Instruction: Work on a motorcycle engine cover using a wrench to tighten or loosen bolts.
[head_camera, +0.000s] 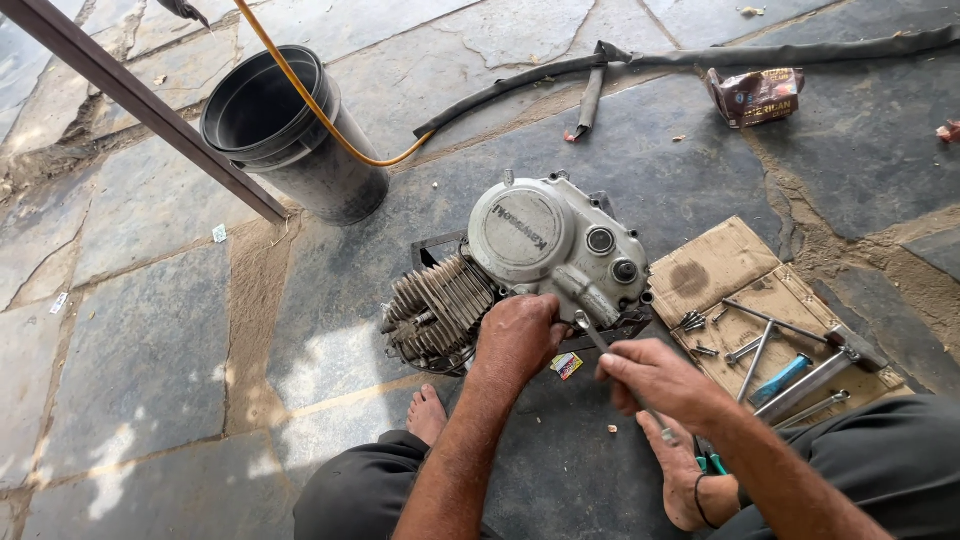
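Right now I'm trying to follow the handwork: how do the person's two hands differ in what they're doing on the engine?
The left hand lies flat on the engine, near its lower edge, holding no tool; the right hand is off the engine, fingers closed round a wrench. The left hand is palm down, knuckles up; the right hand is a fist angled toward the engine, where the wrench head meets the cover. Both are bare.

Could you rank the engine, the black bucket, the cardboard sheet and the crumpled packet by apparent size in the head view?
1. Engine
2. Bucket and cardboard look alike in size, so I won't rank them.
3. Packet, clearly smallest, though farthest from the camera.
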